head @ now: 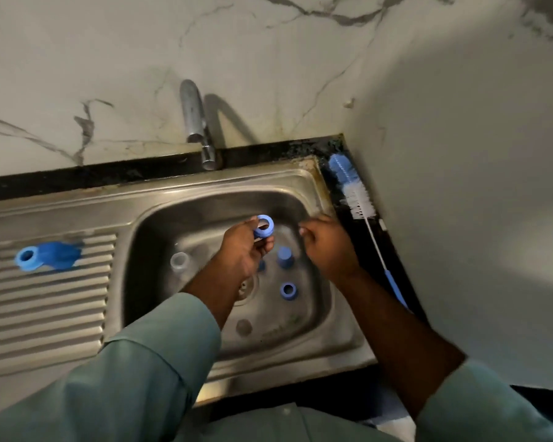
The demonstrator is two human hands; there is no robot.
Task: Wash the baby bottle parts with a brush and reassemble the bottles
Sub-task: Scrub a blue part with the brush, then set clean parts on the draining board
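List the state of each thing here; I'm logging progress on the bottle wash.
Left hand: holds a blue ring over the sink.
Right hand: fingers curled, grip unclear.
Brush: lying beside the sink, untouched.
Tap: no water visible.
Blue cap: standing in the sink.
Second blue ring: lying in the sink.
Blue parts: on the drainboard.

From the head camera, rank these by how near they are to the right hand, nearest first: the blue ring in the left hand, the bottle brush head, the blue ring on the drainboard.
From the right hand:
1. Blue ring in the left hand, just to its left over the basin.
2. Bottle brush head, up along the wall ledge.
3. Blue ring on the drainboard, far left.
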